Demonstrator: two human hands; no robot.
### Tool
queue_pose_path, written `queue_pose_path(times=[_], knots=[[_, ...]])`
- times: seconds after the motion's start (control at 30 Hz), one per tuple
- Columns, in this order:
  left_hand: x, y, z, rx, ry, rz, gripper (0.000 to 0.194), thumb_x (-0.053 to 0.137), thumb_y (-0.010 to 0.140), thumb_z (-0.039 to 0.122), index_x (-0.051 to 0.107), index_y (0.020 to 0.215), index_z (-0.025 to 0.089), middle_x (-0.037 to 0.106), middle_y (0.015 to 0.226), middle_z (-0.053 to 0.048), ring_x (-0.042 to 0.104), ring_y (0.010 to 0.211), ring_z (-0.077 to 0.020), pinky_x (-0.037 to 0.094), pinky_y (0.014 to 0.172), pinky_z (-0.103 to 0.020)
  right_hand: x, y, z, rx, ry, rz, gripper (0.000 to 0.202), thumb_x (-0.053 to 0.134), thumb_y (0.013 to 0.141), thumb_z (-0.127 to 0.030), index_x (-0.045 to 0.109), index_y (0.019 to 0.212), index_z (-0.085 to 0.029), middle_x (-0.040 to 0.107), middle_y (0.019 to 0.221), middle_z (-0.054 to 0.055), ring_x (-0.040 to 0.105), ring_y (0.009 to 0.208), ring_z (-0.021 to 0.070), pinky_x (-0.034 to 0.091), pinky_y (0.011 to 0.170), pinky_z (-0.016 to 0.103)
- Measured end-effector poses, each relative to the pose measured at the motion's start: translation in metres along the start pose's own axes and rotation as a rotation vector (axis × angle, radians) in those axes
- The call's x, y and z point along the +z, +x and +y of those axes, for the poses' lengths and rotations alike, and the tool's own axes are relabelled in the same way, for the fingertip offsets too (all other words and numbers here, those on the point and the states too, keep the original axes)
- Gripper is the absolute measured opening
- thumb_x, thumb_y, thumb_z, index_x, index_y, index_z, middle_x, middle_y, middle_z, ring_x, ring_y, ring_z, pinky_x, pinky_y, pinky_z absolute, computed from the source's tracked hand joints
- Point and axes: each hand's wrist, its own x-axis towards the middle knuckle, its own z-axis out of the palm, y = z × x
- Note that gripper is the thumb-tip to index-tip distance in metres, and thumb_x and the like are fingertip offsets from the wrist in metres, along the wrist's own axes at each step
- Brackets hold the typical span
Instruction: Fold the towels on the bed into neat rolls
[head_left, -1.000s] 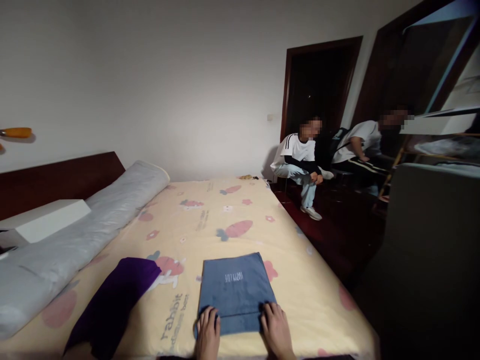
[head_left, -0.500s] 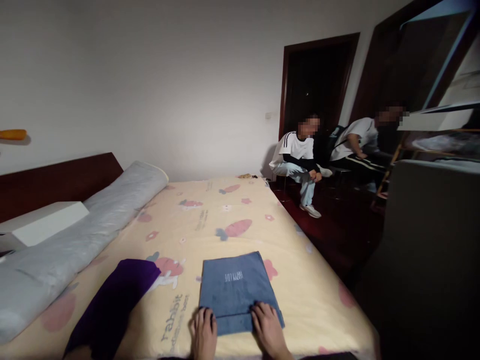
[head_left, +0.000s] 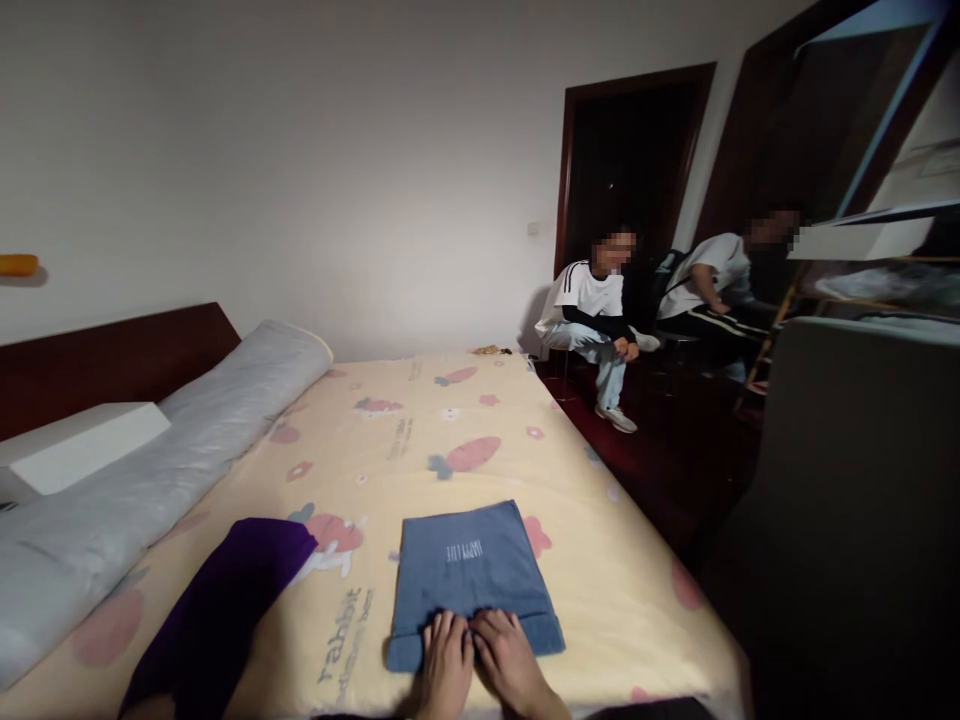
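Observation:
A blue-grey cloth (head_left: 465, 560) with white lettering lies flat on the bed, its near edge folded over in a strip. My left hand (head_left: 448, 655) rests palm down on the middle of that strip, fingers bent over the fold. Close beside it, my right hand (head_left: 510, 655) presses on the same strip, the two hands nearly touching. Whether the fingertips pinch any fabric cannot be made out. To the left, a dark purple cloth (head_left: 225, 600) lies on the bed.
The bed (head_left: 420, 420) has a yellow patterned sheet. A grey roll (head_left: 247, 400) and a white box (head_left: 90, 445) lie along the dark headboard (head_left: 135, 350). Two people (head_left: 592, 300) sit beyond the bed's right side. A dark panel (head_left: 862, 480) stands at the right.
My left hand has moved right from the cloth's left corner, and my right hand has moved slightly left, so both now meet at the middle of the folded strip.

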Motion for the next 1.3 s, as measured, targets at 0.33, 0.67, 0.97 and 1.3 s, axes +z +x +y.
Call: queue_pose_path(times=[0.33, 0.67, 0.97, 1.3], knots=[[-0.028, -0.016, -0.076, -0.395, 0.260, 0.194, 0.029, 0.044, 0.092, 0.033, 0.066, 0.110, 0.027, 0.066, 0.121, -0.006, 0.056, 0.115, -0.0240, 0.042, 0.090, -0.040, -0.010, -0.024, 0.079, 0.275, -0.231, 0.213, 0.044, 0.036, 0.098, -0.044, 0.060, 0.130, -0.025, 0.056, 0.141, 0.009, 0.048, 0.131, 0.0291, 0.038, 0.103, 0.050], [0.008, -0.039, -0.036, 0.078, 0.073, 0.135, 0.045, 0.052, 0.075, 0.008, 0.067, 0.112, 0.030, 0.070, 0.119, 0.000, 0.061, 0.110, -0.0178, 0.042, 0.094, -0.030, -0.001, -0.060, 0.062, 0.069, -0.262, 0.105, 0.055, 0.048, 0.075, -0.008, 0.061, 0.126, -0.026, 0.064, 0.131, 0.005, 0.057, 0.117, 0.0232, 0.037, 0.099, 0.038], [-0.013, -0.026, -0.043, -0.192, 0.139, -0.025, 0.049, 0.053, 0.073, 0.007, 0.067, 0.113, 0.031, 0.067, 0.121, 0.000, 0.054, 0.117, -0.0200, 0.030, 0.104, -0.037, 0.004, -0.037, 0.060, 0.154, -0.367, 0.142, 0.050, 0.046, 0.078, -0.005, 0.065, 0.120, -0.025, 0.069, 0.120, 0.005, 0.057, 0.111, 0.0248, 0.032, 0.102, 0.040], [-0.050, 0.010, -0.038, -0.236, 0.076, -0.279, 0.052, 0.039, 0.077, 0.004, 0.065, 0.115, 0.029, 0.068, 0.122, 0.000, 0.051, 0.123, -0.0161, 0.024, 0.109, -0.037, -0.033, -0.009, 0.041, 0.115, -0.250, 0.025, 0.027, 0.048, 0.074, -0.012, 0.071, 0.087, -0.020, 0.070, 0.099, 0.008, 0.057, 0.104, 0.0277, 0.029, 0.103, 0.043]])
